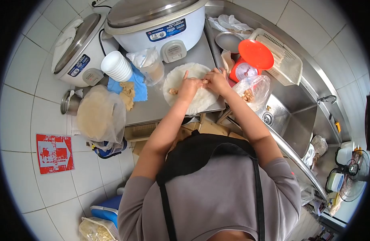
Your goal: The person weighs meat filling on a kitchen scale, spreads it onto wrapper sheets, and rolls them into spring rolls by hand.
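A round pale wrapper sheet (200, 101) lies on the steel counter, with a small lump of brownish filling (173, 91) near its left side. Over the sheet, my left hand (188, 88) and my right hand (218, 81) meet with their fingers closed on a piece of filling (205, 82). To the right of my right hand sits a clear plastic bag (262, 89) with more filling (247, 95) inside. Behind that bag stands a red kitchen scale (246, 70) with a round red pan (256, 54).
Two rice cookers (154, 34) (78, 60) stand at the back left. White stacked bowls (117, 66) rest by a blue cloth (141, 86). Bagged wrappers (95, 114) lie at the left. A sink (291, 116) and a white basket (291, 69) are at the right.
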`<control>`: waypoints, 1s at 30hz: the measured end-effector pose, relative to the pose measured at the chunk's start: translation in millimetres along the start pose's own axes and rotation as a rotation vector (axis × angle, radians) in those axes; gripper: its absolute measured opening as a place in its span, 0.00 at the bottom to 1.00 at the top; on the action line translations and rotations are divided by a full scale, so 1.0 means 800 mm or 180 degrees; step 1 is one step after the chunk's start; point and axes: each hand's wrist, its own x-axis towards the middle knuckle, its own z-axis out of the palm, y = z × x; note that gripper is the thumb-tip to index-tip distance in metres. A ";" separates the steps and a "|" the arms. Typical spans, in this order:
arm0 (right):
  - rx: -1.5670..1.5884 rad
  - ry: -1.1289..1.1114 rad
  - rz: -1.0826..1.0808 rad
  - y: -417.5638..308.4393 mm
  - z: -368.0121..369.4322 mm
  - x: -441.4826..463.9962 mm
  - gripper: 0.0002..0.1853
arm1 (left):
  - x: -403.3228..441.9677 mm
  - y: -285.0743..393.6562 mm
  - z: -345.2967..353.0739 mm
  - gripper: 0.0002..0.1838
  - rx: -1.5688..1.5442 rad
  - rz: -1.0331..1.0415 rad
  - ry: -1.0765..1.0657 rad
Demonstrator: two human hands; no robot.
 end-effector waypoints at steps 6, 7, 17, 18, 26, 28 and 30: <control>0.0378 0.0081 0.0018 0.008 -0.005 -0.004 0.20 | 0.004 0.011 -0.002 0.08 -0.0598 -0.0160 0.0478; 0.0277 0.0076 -0.0020 0.009 -0.004 -0.006 0.19 | 0.005 0.017 -0.004 0.08 -0.0388 -0.0130 0.0352; 0.0342 0.0282 -0.0093 0.012 -0.007 -0.014 0.18 | 0.009 0.016 0.010 0.13 0.0071 0.0177 0.0307; 0.0143 0.0238 -0.0050 0.015 -0.003 -0.013 0.19 | 0.006 0.019 0.011 0.14 -0.0058 0.0173 0.0479; 0.0091 -0.0083 0.0094 0.022 -0.012 -0.010 0.16 | 0.016 0.011 -0.005 0.17 -0.0381 -0.0267 -0.0552; 0.0249 -0.0046 0.0096 0.023 -0.017 -0.009 0.16 | 0.017 0.004 -0.012 0.17 -0.0277 -0.0194 -0.0550; 0.0114 -0.0095 0.0039 0.032 -0.014 -0.007 0.17 | 0.010 -0.003 -0.014 0.19 -0.0125 -0.0151 -0.0493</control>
